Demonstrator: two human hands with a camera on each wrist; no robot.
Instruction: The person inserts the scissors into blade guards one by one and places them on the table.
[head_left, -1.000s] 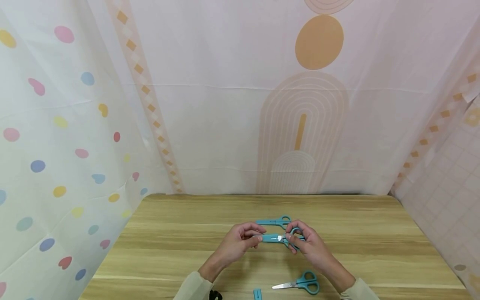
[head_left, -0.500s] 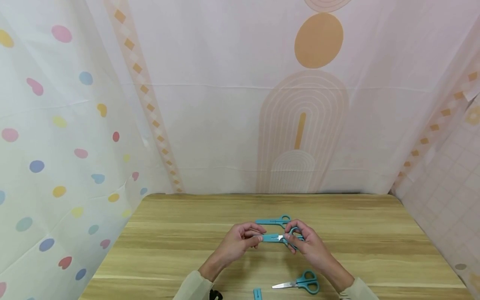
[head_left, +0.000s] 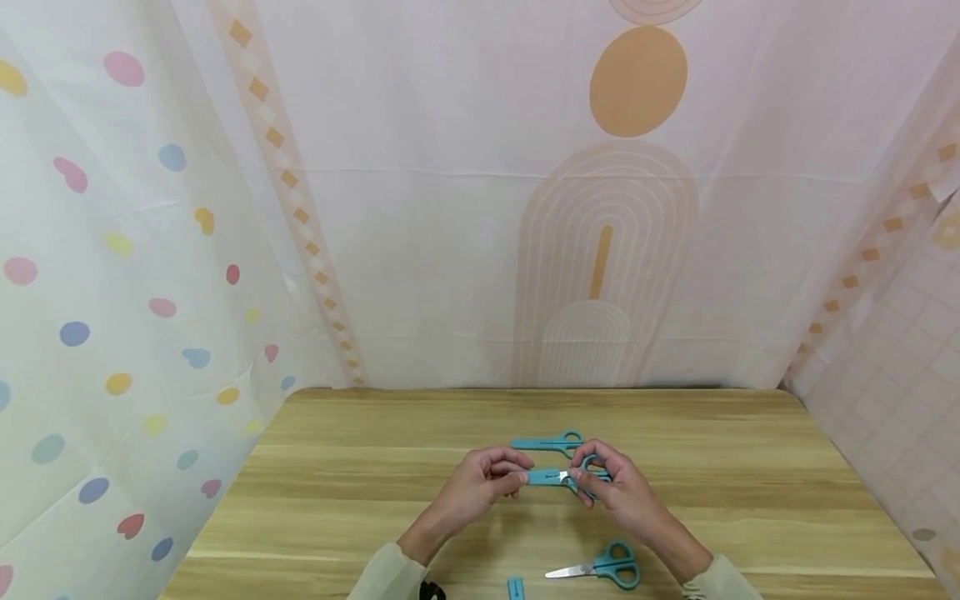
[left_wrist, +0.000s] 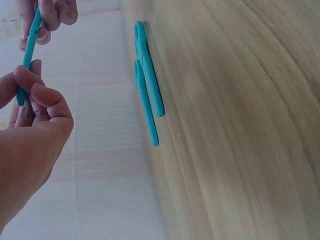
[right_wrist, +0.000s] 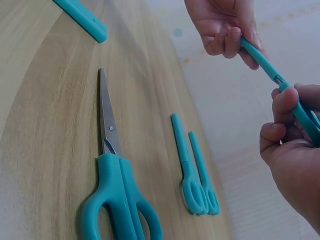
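Printed curtains (head_left: 420, 250) hang beyond and beside my wooden table (head_left: 337, 467). Above its middle, my right hand (head_left: 618, 483) grips the held scissors (right_wrist: 304, 120) at their handle end while my left hand (head_left: 480, 482) pinches the cap (head_left: 545, 477) over their blades, I'd say to control both ends; a sliver of metal shows between. Two capped pairs (head_left: 536, 445) lie side by side farther off, seemingly set aside. Bare scissors (head_left: 603, 566) lie near, points leftward toward a loose cap (head_left: 515, 588), both probably there for easy reach.
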